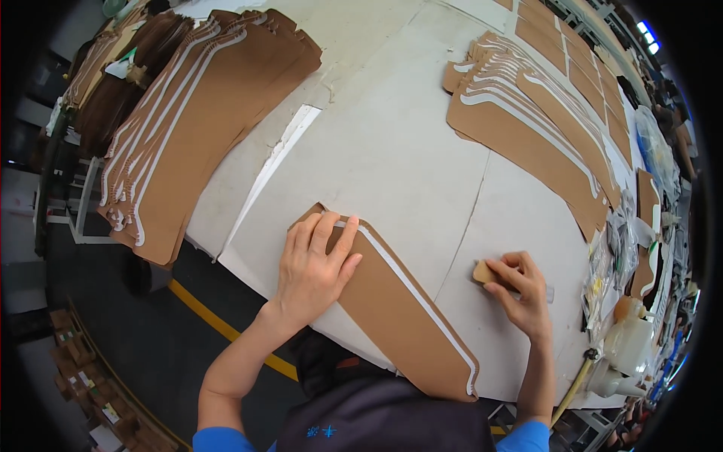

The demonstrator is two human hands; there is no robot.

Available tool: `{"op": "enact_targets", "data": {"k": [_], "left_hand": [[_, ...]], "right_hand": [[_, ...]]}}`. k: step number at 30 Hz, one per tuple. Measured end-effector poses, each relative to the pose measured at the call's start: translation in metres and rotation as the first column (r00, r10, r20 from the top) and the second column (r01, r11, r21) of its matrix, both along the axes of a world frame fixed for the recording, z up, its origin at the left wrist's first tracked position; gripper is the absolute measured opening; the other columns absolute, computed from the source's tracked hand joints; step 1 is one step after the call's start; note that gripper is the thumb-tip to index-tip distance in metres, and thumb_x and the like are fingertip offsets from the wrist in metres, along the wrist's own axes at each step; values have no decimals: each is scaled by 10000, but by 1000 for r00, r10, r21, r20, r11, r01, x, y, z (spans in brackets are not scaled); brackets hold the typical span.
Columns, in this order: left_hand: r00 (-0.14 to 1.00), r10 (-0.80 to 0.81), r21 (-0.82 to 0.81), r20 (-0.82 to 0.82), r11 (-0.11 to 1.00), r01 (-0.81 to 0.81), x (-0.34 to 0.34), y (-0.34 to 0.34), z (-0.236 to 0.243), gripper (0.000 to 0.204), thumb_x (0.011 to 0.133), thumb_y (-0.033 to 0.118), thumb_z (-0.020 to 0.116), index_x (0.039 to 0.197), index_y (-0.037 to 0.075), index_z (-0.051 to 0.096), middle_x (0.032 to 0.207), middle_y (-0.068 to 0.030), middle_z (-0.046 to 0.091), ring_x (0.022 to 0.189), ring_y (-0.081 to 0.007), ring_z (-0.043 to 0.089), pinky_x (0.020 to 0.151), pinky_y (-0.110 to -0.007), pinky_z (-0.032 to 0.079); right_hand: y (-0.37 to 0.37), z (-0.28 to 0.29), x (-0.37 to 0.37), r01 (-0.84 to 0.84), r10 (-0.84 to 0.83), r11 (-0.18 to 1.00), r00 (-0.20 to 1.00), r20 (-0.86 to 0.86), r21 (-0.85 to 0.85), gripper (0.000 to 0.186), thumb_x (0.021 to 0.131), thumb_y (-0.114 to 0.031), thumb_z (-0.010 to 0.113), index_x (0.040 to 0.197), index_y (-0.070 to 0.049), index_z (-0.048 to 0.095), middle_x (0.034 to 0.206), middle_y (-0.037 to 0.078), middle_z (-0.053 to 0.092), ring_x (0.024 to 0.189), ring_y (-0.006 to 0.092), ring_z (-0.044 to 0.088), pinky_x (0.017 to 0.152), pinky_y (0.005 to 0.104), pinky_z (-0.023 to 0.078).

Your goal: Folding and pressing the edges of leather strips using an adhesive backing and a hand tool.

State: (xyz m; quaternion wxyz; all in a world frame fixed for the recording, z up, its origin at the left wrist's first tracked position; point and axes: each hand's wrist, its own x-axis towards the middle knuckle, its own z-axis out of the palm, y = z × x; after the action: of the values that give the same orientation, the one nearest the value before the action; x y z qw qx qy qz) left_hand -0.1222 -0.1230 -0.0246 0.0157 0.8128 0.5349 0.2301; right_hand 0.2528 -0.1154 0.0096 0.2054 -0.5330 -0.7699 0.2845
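Observation:
A long brown leather-like panel (407, 316) with a white strip along its far edge lies slantwise at the table's near edge. Flat on its upper left end rests my left hand (314, 256), fingers stretched over the edge and thumb apart. To the right of the panel, my right hand (521, 290) is closed around a small tan block (483, 272), whose blunt end juts out past the fingertips. Beyond the other side of that hand shows a translucent end (549, 294); whether it belongs to the block, I cannot tell.
Similar brown panels with white strips lie in an overlapping stack (203, 113) at the left and another (520, 143) at the far right. A narrow white strip (271, 169) lies between. Plastic bottles (629, 343) and crumpled clear plastic (602, 271) line the right edge.

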Motion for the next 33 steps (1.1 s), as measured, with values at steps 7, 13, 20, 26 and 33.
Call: {"op": "enact_targets", "data": {"k": [7,13,20,26,33], "left_hand": [[992,-123,60,-15,991,123,0,2,9,458,890,140,779,1335,67,699,1371,-142,572,1286,-353,531,1065,-487,450],[934,-334,-138,126,927,350,-10,35,33,488,867,196,818,1320,80,677,1345,-121,610,1335,-322,539,1117,-462,425],[885,-460,-486,65,760,431,-17,68,51,431,861,305,843,1171,73,654,1113,-86,651,1151,-301,601,1031,-478,451],[837,-371,-476,402,696,537,-52,67,52,194,980,207,755,996,15,732,927,-129,684,876,-286,684,797,-376,535],[701,466,-417,541,872,-258,-231,56,81,222,1046,188,695,1074,-29,734,922,15,681,893,-71,604,789,-235,472]], "right_hand": [[-52,-3,25,184,-181,983,978,-103,19,432,791,-30,858,1214,-42,776,1060,108,648,947,252,648,809,362,538],[-61,-9,32,178,-165,979,978,-129,97,423,797,-12,849,1212,-33,769,1077,113,639,944,257,645,809,371,544],[-83,-16,68,304,-401,873,892,207,381,395,873,-8,785,1262,-8,723,1133,145,610,1050,313,604,906,399,517],[-96,-26,103,416,-534,814,811,239,406,497,898,-24,756,1380,16,639,1093,168,603,1019,350,597,907,449,502],[-81,-2,103,458,-584,791,764,276,406,614,859,-42,788,1439,-1,591,1156,189,634,1038,370,609,926,459,498]]}}
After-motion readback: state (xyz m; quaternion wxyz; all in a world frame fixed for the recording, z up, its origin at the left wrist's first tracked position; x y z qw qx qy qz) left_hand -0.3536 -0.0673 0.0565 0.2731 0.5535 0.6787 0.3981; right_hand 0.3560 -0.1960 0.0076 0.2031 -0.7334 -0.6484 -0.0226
